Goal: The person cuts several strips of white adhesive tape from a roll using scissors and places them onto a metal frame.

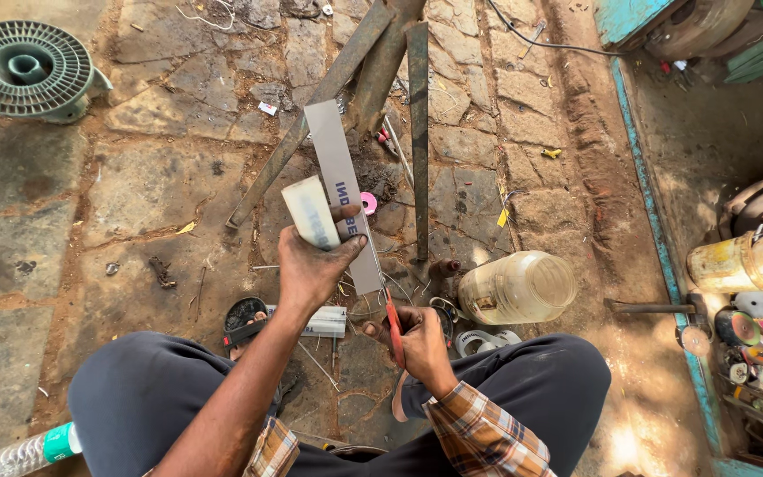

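Observation:
My left hand point(313, 265) grips a long flat grey strip point(339, 168) together with a short white block point(309, 210), both held up above the stone floor. My right hand point(419, 340) is closed around a thin red-handled tool point(394, 325), just below the strip's lower end. Both hands sit between my knees, which are in dark trousers.
Rusty steel angle bars point(417, 124) lie crossed ahead. A clear plastic jar point(517, 287) lies on its side at the right. A green fan grille point(26, 69) rests at the top left, a water bottle point(33, 450) at the bottom left. Cluttered tools and discs point(752, 327) line the right edge.

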